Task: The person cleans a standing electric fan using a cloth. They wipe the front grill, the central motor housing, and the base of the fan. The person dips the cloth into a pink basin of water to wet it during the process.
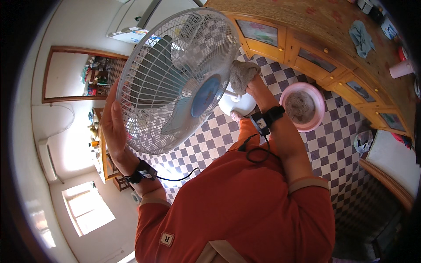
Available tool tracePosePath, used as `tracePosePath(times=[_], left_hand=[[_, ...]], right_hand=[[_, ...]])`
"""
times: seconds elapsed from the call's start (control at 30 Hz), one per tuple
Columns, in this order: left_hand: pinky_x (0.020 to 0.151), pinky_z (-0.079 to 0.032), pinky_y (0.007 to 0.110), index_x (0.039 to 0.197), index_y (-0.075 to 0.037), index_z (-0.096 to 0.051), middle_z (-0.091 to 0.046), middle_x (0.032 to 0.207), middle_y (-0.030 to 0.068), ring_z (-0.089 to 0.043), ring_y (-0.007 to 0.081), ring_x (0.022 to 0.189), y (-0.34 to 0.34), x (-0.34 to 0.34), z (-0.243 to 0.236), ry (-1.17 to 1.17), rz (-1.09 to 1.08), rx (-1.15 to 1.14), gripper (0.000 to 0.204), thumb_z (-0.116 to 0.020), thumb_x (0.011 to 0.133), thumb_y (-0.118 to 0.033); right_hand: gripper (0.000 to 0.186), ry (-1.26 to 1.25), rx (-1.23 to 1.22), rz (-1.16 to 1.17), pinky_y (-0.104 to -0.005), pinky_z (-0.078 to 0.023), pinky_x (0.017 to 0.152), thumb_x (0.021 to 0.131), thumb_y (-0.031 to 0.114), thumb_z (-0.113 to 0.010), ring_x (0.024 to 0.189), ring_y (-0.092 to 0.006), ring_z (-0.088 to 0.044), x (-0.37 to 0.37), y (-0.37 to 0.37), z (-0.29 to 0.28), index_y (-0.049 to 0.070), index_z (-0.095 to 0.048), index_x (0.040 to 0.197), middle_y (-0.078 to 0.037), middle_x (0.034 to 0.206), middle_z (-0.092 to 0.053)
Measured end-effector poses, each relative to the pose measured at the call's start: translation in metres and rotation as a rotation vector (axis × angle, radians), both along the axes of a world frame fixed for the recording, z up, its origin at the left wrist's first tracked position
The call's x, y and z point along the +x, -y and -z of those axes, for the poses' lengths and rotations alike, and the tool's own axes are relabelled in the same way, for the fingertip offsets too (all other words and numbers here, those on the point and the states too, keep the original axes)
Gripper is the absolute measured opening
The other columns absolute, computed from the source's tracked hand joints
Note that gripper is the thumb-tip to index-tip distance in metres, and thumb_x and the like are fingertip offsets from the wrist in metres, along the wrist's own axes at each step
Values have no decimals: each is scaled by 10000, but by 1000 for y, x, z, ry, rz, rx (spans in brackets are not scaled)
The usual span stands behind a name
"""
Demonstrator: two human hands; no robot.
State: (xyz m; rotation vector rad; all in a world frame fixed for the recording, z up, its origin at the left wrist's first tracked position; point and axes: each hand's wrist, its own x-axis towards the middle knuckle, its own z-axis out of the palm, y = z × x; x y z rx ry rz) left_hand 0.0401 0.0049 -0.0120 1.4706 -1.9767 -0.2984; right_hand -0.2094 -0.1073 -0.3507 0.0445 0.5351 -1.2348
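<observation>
Head view, pale wire-caged fan (175, 83), blue centre disc (206, 96), left hand (115, 129) clasping its rim (126, 65), right hand (255, 86) clutching grey cloth (242, 76)

A pale caged fan (182, 85), blue at its centre, stands with a bunched grey cloth (242, 76) alongside.

Holding left hand (113, 131) raised on left side, thumb pointing up, fingers extended upward, tips hard to see. Angling left forearm (150, 187) up and outward. Reaching forward and inward with right hand (253, 86), gripping, fingers mostly hidden. Slanting right forearm (290, 142) up-left in view, elbow slightly bent. Spreading both arms well apart.
</observation>
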Motion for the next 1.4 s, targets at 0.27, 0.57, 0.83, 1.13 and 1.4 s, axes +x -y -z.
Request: tracePosePath(times=[0.27,0.57,0.83,1.13,1.4], left_hand=[[1018,-394,392,1338,11,-445,-495,1328,178,-478,267,1232,-2,-8,3,5,10,-10,437,-365,1007,-262],[1014,-393,383,1322,-56,-493,-547,1296,129,-506,237,1206,-20,7,0,42,-84,-13,391,-472,966,-216],[734,-526,341,1205,-171,-618,-677,1023,125,-677,236,792,-10,6,-10,-43,7,-78,326,-568,900,-274],[758,-503,326,1165,-139,-634,-677,1039,86,-658,223,882,-37,13,-4,-75,32,-209,327,-582,898,-319],[732,-516,344,1192,-134,-611,-652,1095,102,-656,260,867,-27,6,-5,-66,25,-225,348,-567,905,-325]], right_hand=[[418,-8,-54,149,-368,-439,962,990,369,-311,1130,-228,-530,-29,37,5,112,-481,1273,-55,1257,-543],[275,-2166,-1223,-460,-378,-403,940,867,150,-511,1062,-311,-518,-67,17,18,35,-565,1111,-177,1103,-561],[219,-1601,-871,-82,-396,-424,897,851,112,-538,1036,-336,-516,-73,54,25,32,-576,1051,-187,1071,-553],[237,-1427,-747,-178,-381,-433,897,862,129,-540,1042,-314,-520,-81,65,15,37,-565,1079,-166,1092,-550],[253,-1260,-711,-164,-368,-441,896,872,145,-541,1048,-294,-524,-69,57,7,41,-554,1103,-147,1111,-547]])
